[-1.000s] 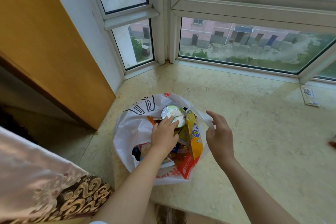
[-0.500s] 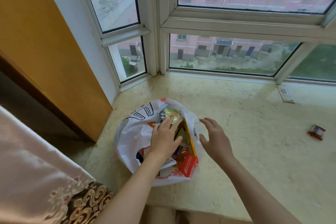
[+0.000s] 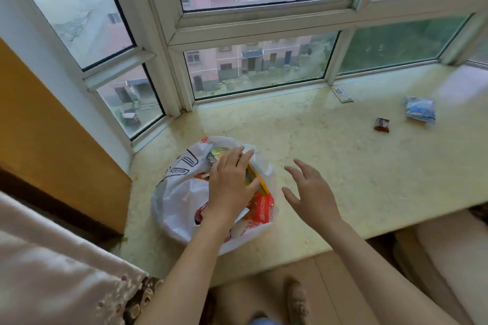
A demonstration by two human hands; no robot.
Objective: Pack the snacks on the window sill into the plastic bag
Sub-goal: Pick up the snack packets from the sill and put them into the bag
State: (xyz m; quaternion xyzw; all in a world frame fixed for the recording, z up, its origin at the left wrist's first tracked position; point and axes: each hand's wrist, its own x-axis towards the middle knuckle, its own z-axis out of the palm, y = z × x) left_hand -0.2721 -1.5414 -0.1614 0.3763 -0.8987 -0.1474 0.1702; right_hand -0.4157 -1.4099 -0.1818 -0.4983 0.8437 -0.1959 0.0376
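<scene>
Head view: left hand [image 3: 232, 182] lies flat, fingers straight, pressing snacks down inside the bag [image 3: 182, 192] at lower centre of the sill [image 3: 343, 179]; right hand [image 3: 311, 192] hovers spread and empty beside it. Next, probably reach right for the red packet [image 3: 381, 125] and blue packet [image 3: 420, 109].

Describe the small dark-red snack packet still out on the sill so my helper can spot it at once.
Start at the window sill and look far right of the plastic bag. Two loose packets lie there: the small dark-red packet sits left of the larger blue packet, nearer the bag. It is the smaller one, apart from both hands.
</scene>
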